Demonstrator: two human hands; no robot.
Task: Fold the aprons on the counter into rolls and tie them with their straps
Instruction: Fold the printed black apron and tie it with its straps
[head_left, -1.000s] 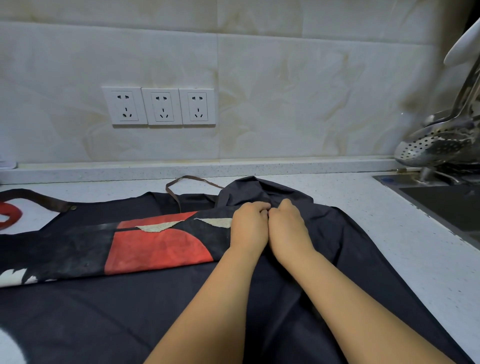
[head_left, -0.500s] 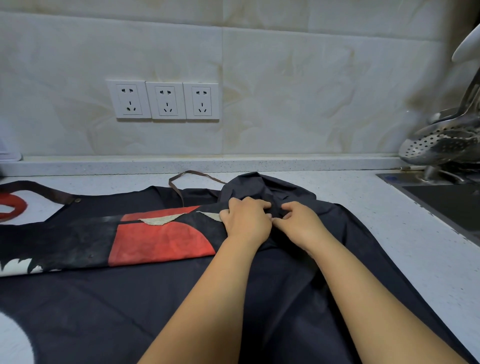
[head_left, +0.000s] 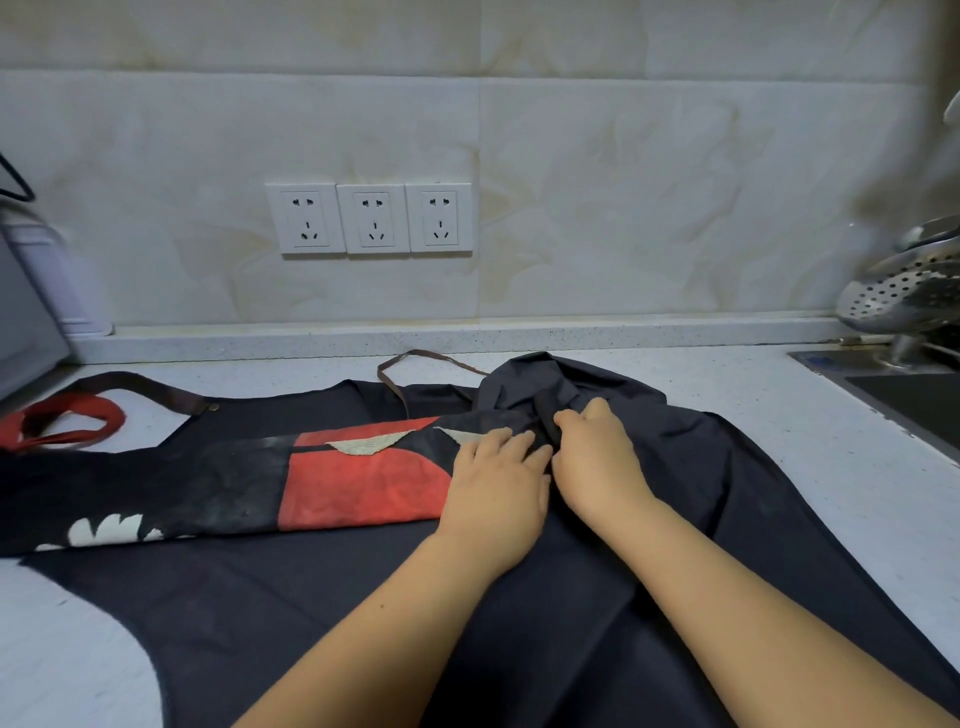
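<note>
**Fingers.** Right hand (head_left: 597, 460): fingers (head_left: 569, 421) curled tight, pinching a bunched ridge of the dark apron (head_left: 727, 493) at its far edge. Left hand (head_left: 496, 486): fingers (head_left: 506, 441) straight and spread, pressed flat on cloth and holding nothing. The two hands lie side by side, almost touching.

**Governing relation.** The gathered cloth sits directly ahead of the fingertips, on the wall side. The right hand has hold of it; the left is just beside it, over the right end of the printed apron (head_left: 363, 483). That apron is folded into a long band whose axis runs left to right, parallel with the wall, on top of the dark apron. Judgement: any rolling of the band would start at this right end and travel leftward.

**Materials and shapes.**
- Dark apron: thin, matte navy weave. It lies flat near the person and is heaped in soft creases at the far edge.
- Printed apron: black ground with red and off-white patches, slightly stiffer in look. A red loop (head_left: 67, 418) lies at its left end.
- A narrow brown strap (head_left: 415, 358) arcs on the bench (head_left: 810, 441) behind the heap.

**Surroundings.** Speckled pale bench; three wall sockets (head_left: 371, 218); a perforated steel ladle (head_left: 904, 296) above the sink (head_left: 914, 395) on the right.
</note>
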